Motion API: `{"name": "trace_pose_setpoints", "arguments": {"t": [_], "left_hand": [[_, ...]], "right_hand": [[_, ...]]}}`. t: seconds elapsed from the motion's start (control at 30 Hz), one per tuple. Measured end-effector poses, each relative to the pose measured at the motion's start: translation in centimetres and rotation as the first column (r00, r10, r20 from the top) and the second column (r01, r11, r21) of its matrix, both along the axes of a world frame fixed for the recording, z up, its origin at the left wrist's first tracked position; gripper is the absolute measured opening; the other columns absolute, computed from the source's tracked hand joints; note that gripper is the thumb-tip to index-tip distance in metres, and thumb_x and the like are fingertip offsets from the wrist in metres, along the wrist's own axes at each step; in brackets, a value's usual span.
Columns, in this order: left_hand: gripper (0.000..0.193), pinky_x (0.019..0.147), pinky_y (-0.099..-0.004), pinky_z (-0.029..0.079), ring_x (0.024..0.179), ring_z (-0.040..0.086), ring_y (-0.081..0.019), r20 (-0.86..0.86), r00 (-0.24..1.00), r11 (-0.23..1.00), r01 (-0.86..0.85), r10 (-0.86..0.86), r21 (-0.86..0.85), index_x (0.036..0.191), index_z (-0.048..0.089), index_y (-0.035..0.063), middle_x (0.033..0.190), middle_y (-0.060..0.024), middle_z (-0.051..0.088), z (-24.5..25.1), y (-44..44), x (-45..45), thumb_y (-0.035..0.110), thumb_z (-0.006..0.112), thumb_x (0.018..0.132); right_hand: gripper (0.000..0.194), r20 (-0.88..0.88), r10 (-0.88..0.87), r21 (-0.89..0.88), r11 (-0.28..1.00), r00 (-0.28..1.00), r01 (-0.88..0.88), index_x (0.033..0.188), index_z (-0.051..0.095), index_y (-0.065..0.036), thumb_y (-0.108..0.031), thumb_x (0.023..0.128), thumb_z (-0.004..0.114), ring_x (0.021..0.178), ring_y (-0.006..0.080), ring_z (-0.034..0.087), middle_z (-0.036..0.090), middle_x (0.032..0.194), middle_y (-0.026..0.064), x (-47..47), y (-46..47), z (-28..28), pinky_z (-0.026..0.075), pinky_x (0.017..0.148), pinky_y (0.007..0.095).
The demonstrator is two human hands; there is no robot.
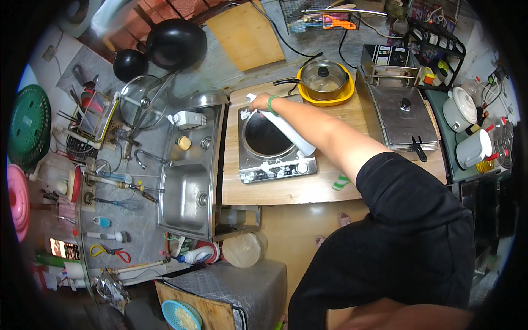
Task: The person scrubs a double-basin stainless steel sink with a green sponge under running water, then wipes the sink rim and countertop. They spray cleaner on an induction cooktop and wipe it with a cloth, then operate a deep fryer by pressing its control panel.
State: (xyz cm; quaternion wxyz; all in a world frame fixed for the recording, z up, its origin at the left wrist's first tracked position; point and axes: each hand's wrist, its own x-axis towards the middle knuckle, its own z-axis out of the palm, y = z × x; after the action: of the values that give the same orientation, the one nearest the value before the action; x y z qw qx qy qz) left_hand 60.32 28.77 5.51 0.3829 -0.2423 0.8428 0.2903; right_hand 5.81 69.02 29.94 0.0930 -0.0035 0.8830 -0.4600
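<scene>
My right hand point(260, 103), with a green beaded bracelet at its wrist, is closed around the top of a white spray bottle point(291, 134). The bottle lies slantwise in view over an induction cooktop point(268, 140) with a round black plate. White foam patches point(245, 114) show at the cooktop's far left corner, and more foam covers parts of its front control panel. A green-and-white striped cloth point(341, 182) is near the wooden counter's front edge, partly hidden by my arm. My left hand is out of view.
Left of the counter is a steel double sink point(185, 196) with a sponge point(183, 142) and a pump bottle point(187, 119). Behind the cooktop, a lidded saucepan point(324, 78) sits in a yellow basin point(350, 88). A lidded steel deep fryer point(402, 113) stands at the right.
</scene>
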Motion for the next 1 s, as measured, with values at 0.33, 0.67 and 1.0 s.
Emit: {"name": "trace_pose_setpoints", "arguments": {"t": [0.33,0.67,1.0], "left_hand": [[0.046,0.08,-0.0334,0.047,0.088,0.063,-0.0245,0.0,0.996,0.996,-0.088,0.088,0.013,0.115,0.061,0.0025,0.092,-0.0153,0.067,-0.5,-1.3,5.8,0.031,0.063,0.078],[0.046,0.08,-0.0331,0.047,0.087,0.063,-0.0245,-0.033,0.999,1.0,-0.027,0.027,0.015,0.115,0.061,0.0027,0.092,-0.0153,0.067,-1.2,-3.9,7.3,0.03,0.063,0.078],[0.045,0.08,-0.0329,0.047,0.087,0.063,-0.0244,-0.472,0.75,0.831,0.553,-0.463,0.064,0.114,0.061,0.0028,0.091,-0.0152,0.067,5.2,9.7,-16.8,0.03,0.063,0.078]], "right_hand": [[0.025,0.08,0.3,-0.192,0.94,0.95,-0.281,0.074,0.063,0.003,-0.02,0.066,0.068,0.052,0.0172,0.062,0.064,0.069,0.0105,7.8,-5.5,-0.1,0.051,0.051,0.0316],[0.033,0.104,0.228,-0.399,0.901,0.968,-0.17,0.097,0.061,0.0,-0.017,0.069,0.067,0.069,0.0162,0.063,0.064,0.082,0.012,14.6,-5.0,-3.8,0.053,0.061,0.0307],[0.052,-0.44,-0.185,-0.654,0.736,0.879,-0.173,0.127,0.049,-0.003,-0.007,0.078,0.066,0.087,0.008,0.056,0.057,0.109,0.0016,30.7,11.8,12.0,0.05,0.075,0.025]]}}
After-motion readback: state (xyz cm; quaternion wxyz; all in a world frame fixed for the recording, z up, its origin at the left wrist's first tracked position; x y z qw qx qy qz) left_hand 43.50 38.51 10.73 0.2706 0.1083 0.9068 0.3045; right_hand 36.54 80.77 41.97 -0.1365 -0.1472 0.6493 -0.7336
